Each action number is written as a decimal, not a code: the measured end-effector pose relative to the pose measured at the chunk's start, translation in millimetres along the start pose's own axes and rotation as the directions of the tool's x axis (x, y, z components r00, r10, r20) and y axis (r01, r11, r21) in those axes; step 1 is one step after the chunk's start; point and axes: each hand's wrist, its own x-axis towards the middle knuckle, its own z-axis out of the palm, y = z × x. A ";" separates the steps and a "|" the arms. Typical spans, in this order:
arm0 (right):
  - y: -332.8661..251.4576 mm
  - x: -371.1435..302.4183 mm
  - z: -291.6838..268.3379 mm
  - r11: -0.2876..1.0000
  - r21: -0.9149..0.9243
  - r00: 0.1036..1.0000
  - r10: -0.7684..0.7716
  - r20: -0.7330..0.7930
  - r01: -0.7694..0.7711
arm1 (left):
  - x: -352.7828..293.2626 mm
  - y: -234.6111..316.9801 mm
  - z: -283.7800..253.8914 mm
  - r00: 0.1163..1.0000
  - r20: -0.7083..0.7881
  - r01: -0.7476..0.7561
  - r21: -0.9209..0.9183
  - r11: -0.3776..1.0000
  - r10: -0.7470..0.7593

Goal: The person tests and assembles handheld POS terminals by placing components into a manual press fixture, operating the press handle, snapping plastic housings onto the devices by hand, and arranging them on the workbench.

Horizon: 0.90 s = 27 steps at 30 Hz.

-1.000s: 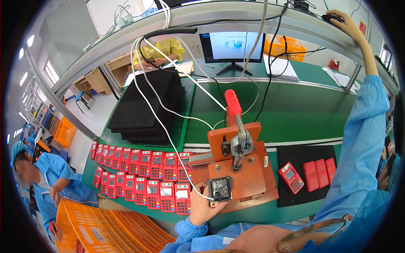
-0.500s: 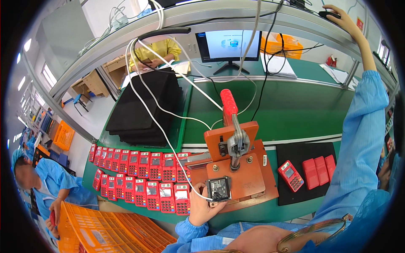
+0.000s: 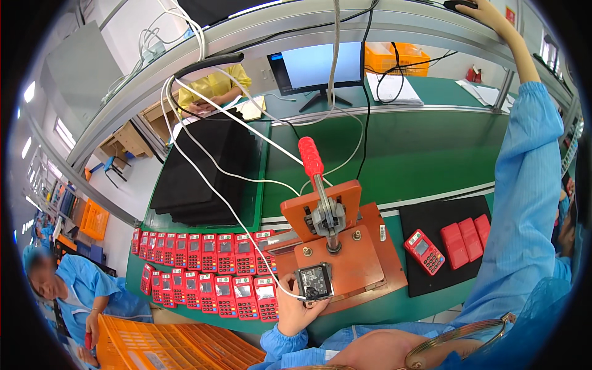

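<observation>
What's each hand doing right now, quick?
Left hand: closed, holding black square circuit-board module.
Right hand: on black rounded computer mouse; open or closed, cannot be told.

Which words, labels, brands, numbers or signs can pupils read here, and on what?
None clearly; these are too small or blurred:
Circuit board in the left hand: pale marks, too small.
Red terminals: keypad marks, too small.
White label on the orange fixture: too small.
Red wall sign: too blurred.

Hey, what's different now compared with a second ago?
The view has swung, shifting the green bench leftward in the picture. The monitor has lost its central graphic. Nothing was let go: the left hand still holds the black module, the right hand still rests on the black mouse. The red terminals kept their rows.
</observation>
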 end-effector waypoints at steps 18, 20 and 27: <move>28.2 11.5 8.7 0.996 0.092 1.000 0.002 0.013 -0.003 | -2.4 1.3 -0.1 0.995 0.072 0.071 -0.022 0.997 -0.069; 32.4 12.1 7.9 0.995 0.097 0.999 -0.028 0.017 0.027 | -1.4 2.2 1.4 0.994 0.072 0.085 -0.036 0.996 -0.082; 13.0 5.1 4.4 0.997 0.066 0.999 -0.027 0.028 0.025 | -1.1 1.0 -0.2 0.996 0.047 0.080 -0.035 0.996 -0.079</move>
